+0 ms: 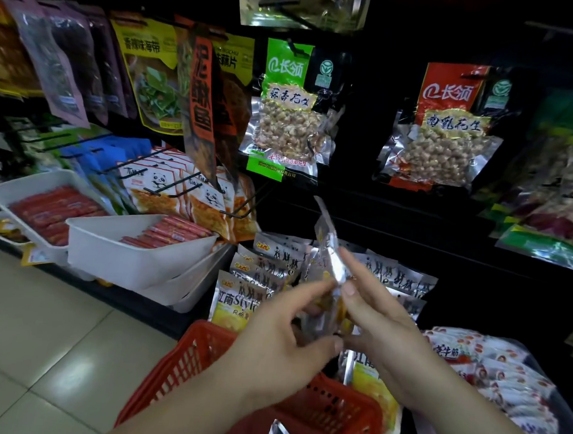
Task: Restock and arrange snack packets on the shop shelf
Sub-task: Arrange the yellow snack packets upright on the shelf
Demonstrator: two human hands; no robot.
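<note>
Silver packets (325, 241) pinched between left hand (284, 343) and right hand (383, 334) (both gripping), above red basket (192, 353) rim.

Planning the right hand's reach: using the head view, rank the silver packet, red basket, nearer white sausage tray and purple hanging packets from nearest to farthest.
1. Silver packet: pinched by the right hand itself.
2. Red basket: just below the hand.
3. White sausage tray: lower shelf, off to the left.
4. Purple hanging packets: far upper left.
</note>
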